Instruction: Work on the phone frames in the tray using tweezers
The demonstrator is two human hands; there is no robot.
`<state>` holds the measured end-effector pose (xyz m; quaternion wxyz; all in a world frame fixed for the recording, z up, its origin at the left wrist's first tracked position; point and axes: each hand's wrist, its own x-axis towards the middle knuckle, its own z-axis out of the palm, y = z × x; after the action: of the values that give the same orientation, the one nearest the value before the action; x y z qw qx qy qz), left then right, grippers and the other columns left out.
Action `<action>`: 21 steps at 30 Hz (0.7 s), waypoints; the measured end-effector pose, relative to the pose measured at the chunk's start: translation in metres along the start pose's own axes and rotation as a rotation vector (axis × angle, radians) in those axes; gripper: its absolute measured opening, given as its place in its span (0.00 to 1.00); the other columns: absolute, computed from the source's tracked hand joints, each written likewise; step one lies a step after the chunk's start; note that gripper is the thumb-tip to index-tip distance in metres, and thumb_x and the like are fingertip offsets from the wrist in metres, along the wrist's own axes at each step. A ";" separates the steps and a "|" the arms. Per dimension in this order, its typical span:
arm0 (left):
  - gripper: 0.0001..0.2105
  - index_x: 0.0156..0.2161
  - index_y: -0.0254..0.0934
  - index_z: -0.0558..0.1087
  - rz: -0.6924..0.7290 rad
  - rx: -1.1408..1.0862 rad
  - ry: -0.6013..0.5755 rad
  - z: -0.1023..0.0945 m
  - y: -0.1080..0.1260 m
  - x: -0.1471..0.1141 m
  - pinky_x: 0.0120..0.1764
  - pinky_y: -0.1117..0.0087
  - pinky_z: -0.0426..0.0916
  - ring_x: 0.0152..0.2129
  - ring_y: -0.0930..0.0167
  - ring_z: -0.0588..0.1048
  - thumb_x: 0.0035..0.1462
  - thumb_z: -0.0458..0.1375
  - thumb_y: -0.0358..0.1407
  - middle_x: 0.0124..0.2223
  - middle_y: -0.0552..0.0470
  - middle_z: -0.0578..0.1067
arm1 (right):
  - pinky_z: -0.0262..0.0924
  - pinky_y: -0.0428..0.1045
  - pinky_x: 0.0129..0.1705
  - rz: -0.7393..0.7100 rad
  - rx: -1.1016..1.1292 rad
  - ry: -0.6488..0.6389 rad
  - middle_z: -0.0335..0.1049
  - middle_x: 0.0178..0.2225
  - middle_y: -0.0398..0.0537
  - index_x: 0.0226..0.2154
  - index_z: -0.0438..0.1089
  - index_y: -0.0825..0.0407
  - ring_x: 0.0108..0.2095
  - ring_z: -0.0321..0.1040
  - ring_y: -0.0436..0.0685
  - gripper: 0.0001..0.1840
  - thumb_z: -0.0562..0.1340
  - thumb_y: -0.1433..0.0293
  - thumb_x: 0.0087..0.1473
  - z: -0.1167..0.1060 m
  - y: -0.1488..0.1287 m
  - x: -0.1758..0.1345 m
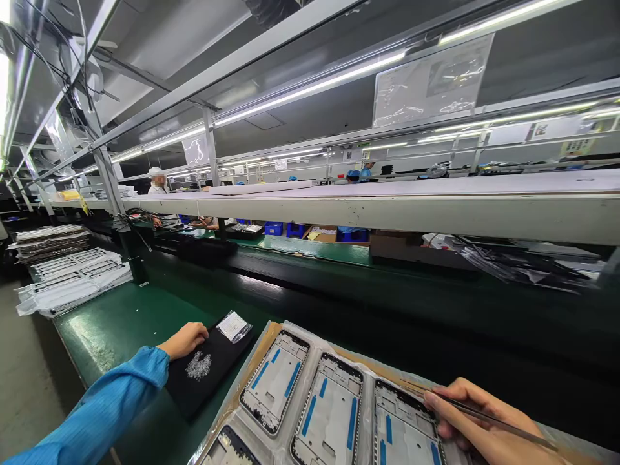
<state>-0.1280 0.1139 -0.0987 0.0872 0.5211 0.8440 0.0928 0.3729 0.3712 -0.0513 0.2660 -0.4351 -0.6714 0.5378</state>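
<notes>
My right hand [477, 420] is closed around a pair of thin metal tweezers [504, 423], with their tips over the upper end of a phone frame [407, 426] at the right. Two more phone frames, a middle one [329, 410] and a left one [276, 381], lie in the plastic tray [314, 352], each with blue strips on it. Part of another frame [230, 449] shows at the bottom edge. My left hand [186, 339] rests with curled fingers at the edge of a black mat [213, 384]; whatever its fingertips hold is hidden. A pile of tiny clear parts [199, 365] lies on this mat.
A small labelled plastic bag [234, 326] lies on the mat's far end. Stacked white trays [80, 278] stand on the green bench [130, 316] at left. Beyond runs a dark conveyor belt [290, 297], under a long shelf [339, 210]. Other people work farther back.
</notes>
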 end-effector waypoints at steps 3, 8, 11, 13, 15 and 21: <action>0.10 0.40 0.33 0.74 0.016 0.019 -0.032 -0.001 0.001 0.005 0.49 0.56 0.71 0.42 0.65 0.75 0.64 0.59 0.39 0.43 0.48 0.76 | 0.62 0.52 0.28 -0.015 -0.021 0.002 0.71 0.19 0.52 0.18 0.72 0.46 0.24 0.66 0.59 0.25 0.68 0.42 0.27 0.001 -0.005 -0.004; 0.10 0.43 0.33 0.73 0.017 0.032 -0.055 0.000 0.006 0.005 0.46 0.58 0.73 0.37 0.67 0.77 0.64 0.58 0.40 0.39 0.50 0.76 | 0.63 0.48 0.28 -0.062 -0.068 0.000 0.71 0.20 0.49 0.21 0.71 0.48 0.25 0.66 0.56 0.25 0.66 0.44 0.33 0.001 -0.005 -0.006; 0.11 0.44 0.33 0.73 0.012 0.042 -0.052 -0.001 0.010 0.002 0.44 0.59 0.73 0.34 0.68 0.77 0.64 0.58 0.40 0.37 0.51 0.76 | 0.62 0.47 0.28 -0.084 -0.045 0.005 0.71 0.20 0.48 0.21 0.71 0.49 0.24 0.66 0.55 0.25 0.66 0.44 0.35 0.001 -0.001 -0.005; 0.12 0.44 0.33 0.73 0.005 0.050 -0.050 -0.002 0.012 0.000 0.43 0.60 0.73 0.33 0.68 0.76 0.64 0.58 0.41 0.36 0.51 0.76 | 0.62 0.47 0.27 -0.092 -0.034 0.001 0.71 0.20 0.48 0.22 0.71 0.49 0.23 0.65 0.54 0.25 0.66 0.44 0.36 0.000 0.001 -0.004; 0.12 0.44 0.33 0.73 -0.006 0.058 -0.047 -0.003 0.013 0.000 0.42 0.60 0.73 0.33 0.68 0.76 0.64 0.58 0.41 0.35 0.52 0.75 | 0.61 0.47 0.27 -0.113 -0.028 0.001 0.71 0.20 0.48 0.23 0.71 0.50 0.23 0.65 0.54 0.26 0.65 0.44 0.37 0.000 0.004 -0.002; 0.12 0.39 0.33 0.73 -0.033 0.065 -0.074 0.000 0.015 0.004 0.40 0.62 0.73 0.32 0.69 0.75 0.64 0.58 0.42 0.36 0.51 0.75 | 0.61 0.47 0.26 -0.141 -0.019 0.011 0.71 0.19 0.48 0.25 0.72 0.50 0.22 0.64 0.54 0.26 0.65 0.44 0.40 0.000 0.008 0.000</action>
<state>-0.1170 0.1243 -0.0950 0.1027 0.5128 0.8512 0.0447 0.3754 0.3715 -0.0584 0.3026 -0.3923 -0.7038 0.5091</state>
